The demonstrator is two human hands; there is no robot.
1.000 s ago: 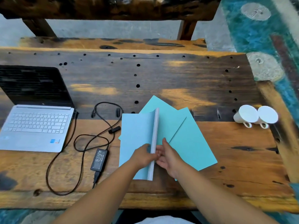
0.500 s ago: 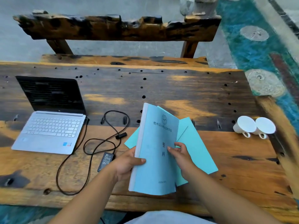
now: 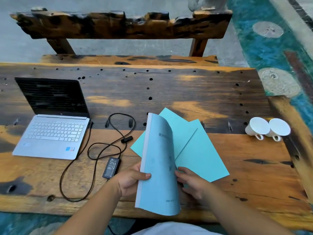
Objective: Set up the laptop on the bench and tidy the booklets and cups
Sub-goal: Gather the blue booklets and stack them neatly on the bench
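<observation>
Rough glossy wooden bench (image 3: pixel 186 92), matt paper booklets (image 3: pixel 199 150), glazed white cups (image 3: pixel 267 128).

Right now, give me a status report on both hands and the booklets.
Left hand grips lifted booklet at its spine; right hand at its right edge. Two booklets fanned flat beneath. Cups on their sides, far right. Charger cable loose beside laptop.

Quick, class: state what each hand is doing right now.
Left hand: grips the booklet by its spine edge.
Right hand: fingers at the booklet's cover edge; grip cannot be told.
</observation>
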